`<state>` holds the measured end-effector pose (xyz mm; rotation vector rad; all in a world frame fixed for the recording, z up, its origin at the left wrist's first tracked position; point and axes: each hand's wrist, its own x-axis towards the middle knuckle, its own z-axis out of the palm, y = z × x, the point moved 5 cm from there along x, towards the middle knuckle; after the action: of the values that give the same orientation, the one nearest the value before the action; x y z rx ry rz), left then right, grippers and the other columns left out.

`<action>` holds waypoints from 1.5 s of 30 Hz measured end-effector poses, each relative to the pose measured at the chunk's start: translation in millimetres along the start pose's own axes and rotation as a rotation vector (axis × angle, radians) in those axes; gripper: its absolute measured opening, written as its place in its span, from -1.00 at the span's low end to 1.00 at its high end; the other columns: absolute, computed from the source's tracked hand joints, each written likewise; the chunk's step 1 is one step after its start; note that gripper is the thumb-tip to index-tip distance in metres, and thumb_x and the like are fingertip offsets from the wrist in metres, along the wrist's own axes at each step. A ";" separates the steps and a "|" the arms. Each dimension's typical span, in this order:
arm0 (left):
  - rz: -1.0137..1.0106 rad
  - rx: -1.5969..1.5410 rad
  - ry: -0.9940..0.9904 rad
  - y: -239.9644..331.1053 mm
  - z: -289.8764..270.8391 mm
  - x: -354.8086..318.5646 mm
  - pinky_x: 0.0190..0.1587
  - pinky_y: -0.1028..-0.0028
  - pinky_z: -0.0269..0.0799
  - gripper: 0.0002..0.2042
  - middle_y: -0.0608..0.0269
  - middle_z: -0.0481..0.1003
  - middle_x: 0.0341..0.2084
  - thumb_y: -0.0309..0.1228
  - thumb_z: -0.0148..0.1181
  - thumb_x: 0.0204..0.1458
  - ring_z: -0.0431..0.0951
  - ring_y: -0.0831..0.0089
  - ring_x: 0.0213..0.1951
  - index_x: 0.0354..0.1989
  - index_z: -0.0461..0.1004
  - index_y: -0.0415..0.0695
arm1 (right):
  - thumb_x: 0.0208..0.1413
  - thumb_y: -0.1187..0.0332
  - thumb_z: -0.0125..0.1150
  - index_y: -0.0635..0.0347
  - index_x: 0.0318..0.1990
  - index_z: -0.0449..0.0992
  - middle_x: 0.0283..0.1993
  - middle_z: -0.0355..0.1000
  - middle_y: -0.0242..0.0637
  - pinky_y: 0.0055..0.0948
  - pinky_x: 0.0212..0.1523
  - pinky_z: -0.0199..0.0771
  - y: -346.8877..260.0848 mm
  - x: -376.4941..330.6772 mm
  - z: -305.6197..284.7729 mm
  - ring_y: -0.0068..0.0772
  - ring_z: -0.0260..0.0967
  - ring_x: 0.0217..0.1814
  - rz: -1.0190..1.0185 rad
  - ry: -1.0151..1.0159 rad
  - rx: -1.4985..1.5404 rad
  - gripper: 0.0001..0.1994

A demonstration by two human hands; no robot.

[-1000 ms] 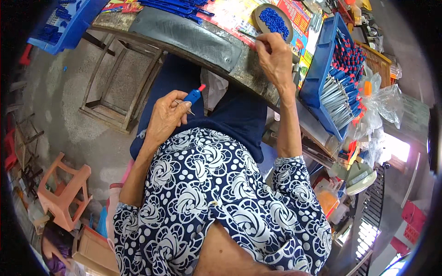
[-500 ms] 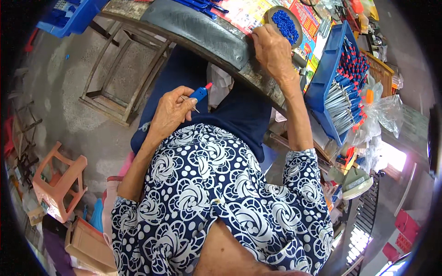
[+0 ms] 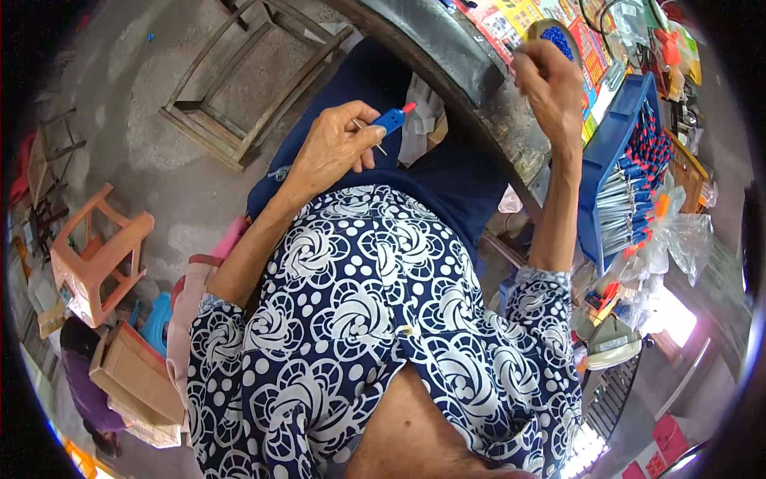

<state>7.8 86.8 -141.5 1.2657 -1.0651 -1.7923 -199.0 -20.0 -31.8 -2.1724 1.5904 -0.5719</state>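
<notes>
Above my lap, my left hand [image 3: 339,142] grips a small blue plastic handle [image 3: 391,120] with a red tip. A thin metal rod [image 3: 382,150] pokes out between the same fingers. At the table's edge my right hand [image 3: 558,92] is raised with its fingertips drawn together, just beside a round shallow bowl [image 3: 536,30]. Whether those fingertips hold anything is hidden. Many tiny blue parts [image 3: 557,40] lie in the bowl, which the right hand partly covers.
A blue tray [image 3: 589,191] to the right holds many metal rods [image 3: 625,211] with blue and red ends. The worn table [image 3: 519,152] has a dark grey sheet [image 3: 447,44] along its edge. A wooden frame stool [image 3: 209,137] and an orange plastic stool [image 3: 104,255] stand left.
The view has shifted, so the scene sits differently in the picture. My right hand has drawn slightly back from the bowl's parts. My left hand keeps its grip on the blue handle.
</notes>
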 end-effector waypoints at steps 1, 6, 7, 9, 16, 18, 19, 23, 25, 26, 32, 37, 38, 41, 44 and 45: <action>0.007 0.008 0.011 -0.6 -0.9 0.8 -0.67 0.65 0.26 -0.85 0.23 0.41 -0.63 -0.46 0.07 -0.03 0.39 0.62 -0.68 -0.36 0.39 -0.33 | 0.01 0.46 0.05 0.34 -0.36 0.42 -0.51 0.40 -0.26 -0.59 -0.54 0.30 -1.7 -9.8 3.6 -0.60 0.30 -0.57 0.183 -0.033 0.255 -0.89; 0.019 0.061 0.020 1.0 -2.8 4.4 -0.68 0.65 0.23 -0.86 0.23 0.42 -0.67 -0.46 0.06 -0.03 0.38 0.62 -0.69 -0.39 0.38 -0.31 | 0.03 0.55 0.02 0.41 -0.32 0.40 -0.48 0.40 -0.22 -0.62 -0.52 0.35 -37.8 -58.6 46.9 -0.59 0.31 -0.55 0.286 -0.062 0.822 -0.91; 0.017 0.061 0.023 0.2 -2.3 4.4 -0.68 0.65 0.23 -0.86 0.23 0.42 -0.67 -0.46 0.06 -0.03 0.38 0.62 -0.69 -0.39 0.38 -0.31 | 0.02 0.56 0.03 0.39 -0.32 0.40 -0.48 0.41 -0.24 -0.63 -0.52 0.35 -41.7 -66.0 61.2 -0.59 0.32 -0.55 0.343 -0.097 0.842 -0.92; 0.018 0.030 0.028 2.6 1.1 4.6 -0.69 0.66 0.21 -0.86 0.24 0.43 -0.67 -0.46 0.05 -0.04 0.37 0.63 -0.69 -0.40 0.37 -0.30 | 0.04 0.53 0.02 0.35 -0.35 0.40 -0.54 0.36 -0.35 -0.66 -0.56 0.30 -41.1 -77.0 82.8 -0.66 0.27 -0.58 0.339 -0.088 0.729 -0.93; 0.032 0.095 0.051 2.6 3.6 1.8 -0.64 0.61 0.28 -0.84 0.22 0.44 -0.67 -0.47 0.06 -0.06 0.37 0.61 -0.68 -0.38 0.37 -0.34 | 0.02 0.48 0.05 0.32 -0.38 0.39 -0.60 0.28 -0.46 -0.71 -0.63 0.16 -32.9 -87.4 115.4 -0.75 0.16 -0.61 0.290 -0.018 0.611 -0.92; 0.038 0.168 0.061 4.4 4.1 1.7 -0.62 0.59 0.31 -0.84 0.22 0.43 -0.68 -0.48 0.06 -0.06 0.37 0.60 -0.68 -0.38 0.36 -0.36 | 0.02 0.47 0.06 0.32 -0.39 0.39 -0.60 0.28 -0.46 -0.71 -0.63 0.15 -32.9 -88.0 115.9 -0.75 0.15 -0.61 0.278 -0.014 0.607 -0.92; 0.036 0.169 0.059 3.8 4.7 1.8 -0.62 0.59 0.31 -0.84 0.22 0.43 -0.68 -0.48 0.06 -0.06 0.37 0.60 -0.68 -0.38 0.36 -0.36 | 0.02 0.47 0.06 0.32 -0.39 0.38 -0.61 0.28 -0.45 -0.71 -0.62 0.14 -33.6 -88.4 115.8 -0.75 0.15 -0.60 0.265 -0.010 0.602 -0.91; 0.032 0.172 0.060 0.2 8.2 2.7 -0.61 0.57 0.28 -0.82 0.22 0.40 -0.71 -0.46 0.05 -0.05 0.37 0.59 -0.67 -0.35 0.37 -0.35 | 0.02 0.46 0.05 0.33 -0.40 0.38 -0.60 0.28 -0.45 -0.70 -0.61 0.14 -31.2 -91.6 118.9 -0.75 0.15 -0.59 0.292 -0.003 0.580 -0.91; 0.036 0.175 0.073 -4.4 8.3 2.8 -0.60 0.54 0.27 -0.82 0.21 0.39 -0.72 -0.46 0.04 -0.05 0.37 0.59 -0.66 -0.34 0.37 -0.35 | 0.01 0.47 0.04 0.34 -0.41 0.37 -0.60 0.29 -0.41 -0.67 -0.60 0.18 -29.8 -92.7 120.9 -0.71 0.16 -0.59 0.291 0.010 0.542 -0.91; 0.074 0.222 0.083 -5.5 7.9 3.2 -0.60 0.51 0.27 -0.82 0.18 0.39 -0.72 -0.46 0.04 -0.05 0.37 0.55 -0.67 -0.34 0.37 -0.34 | 0.01 0.47 0.04 0.34 -0.41 0.37 -0.60 0.29 -0.41 -0.67 -0.60 0.18 -30.3 -92.9 121.3 -0.71 0.16 -0.59 0.292 0.010 0.541 -0.91; 0.233 0.379 0.175 -0.7 12.5 -0.2 -0.52 0.35 0.30 -0.84 -0.02 0.40 -0.67 -0.49 0.03 -0.07 0.45 0.19 -0.60 -0.33 0.38 -0.31 | -0.01 0.48 0.04 0.37 -0.43 0.36 -0.61 0.31 -0.34 -0.61 -0.58 0.23 -31.8 -93.3 123.6 -0.63 0.21 -0.60 0.273 0.059 0.452 -0.90; 0.387 0.516 0.225 6.1 15.5 0.3 -0.48 0.27 0.31 -0.86 -0.11 0.40 -0.63 -0.51 0.03 -0.09 0.46 0.02 -0.52 -0.34 0.39 -0.28 | 0.00 0.46 0.09 0.35 -0.46 0.35 -0.63 0.30 -0.35 -0.63 -0.63 0.19 -26.2 -95.3 125.2 -0.64 0.19 -0.65 0.330 0.115 0.543 -0.88; 0.379 0.512 0.219 8.4 15.6 0.2 -0.50 0.29 0.30 -0.87 -0.09 0.40 -0.64 -0.51 0.03 -0.09 0.45 0.03 -0.54 -0.35 0.39 -0.27 | 0.00 0.46 0.09 0.35 -0.46 0.35 -0.63 0.30 -0.35 -0.63 -0.63 0.19 -26.2 -95.6 122.9 -0.64 0.19 -0.65 0.326 0.124 0.536 -0.88; 0.307 0.479 0.164 10.8 14.1 -0.8 -0.53 0.38 0.28 -0.86 -0.01 0.40 -0.65 -0.50 0.05 -0.07 0.42 0.25 -0.59 -0.32 0.40 -0.27 | 0.00 0.39 0.16 0.27 -0.52 0.33 -0.63 0.30 -0.37 -0.69 -0.71 0.14 -14.9 -103.5 130.2 -0.68 0.16 -0.71 0.589 0.015 0.898 -0.81; 0.167 0.417 0.091 9.0 11.6 -2.8 -0.57 0.57 0.23 -0.85 0.21 0.40 -0.66 -0.50 0.06 -0.04 0.35 0.62 -0.62 -0.29 0.41 -0.27 | 0.02 0.38 0.15 0.28 -0.50 0.34 -0.64 0.30 -0.38 -0.70 -0.72 0.10 -20.0 -103.5 125.4 -0.69 0.15 -0.71 0.558 -0.095 0.927 -0.82; 0.108 0.308 0.044 4.6 12.1 -2.2 -0.57 0.62 0.23 -0.85 0.28 0.39 -0.64 -0.51 0.05 -0.04 0.32 0.66 -0.62 -0.28 0.41 -0.28 | 0.03 0.39 0.14 0.27 -0.51 0.34 -0.65 0.30 -0.38 -0.70 -0.73 0.09 -20.8 -103.2 121.5 -0.69 0.15 -0.72 0.533 -0.118 0.936 -0.82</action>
<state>-2.8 89.6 -134.2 1.3904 -1.3964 -1.5543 -145.7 92.9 -132.9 -1.0341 1.3492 -0.7776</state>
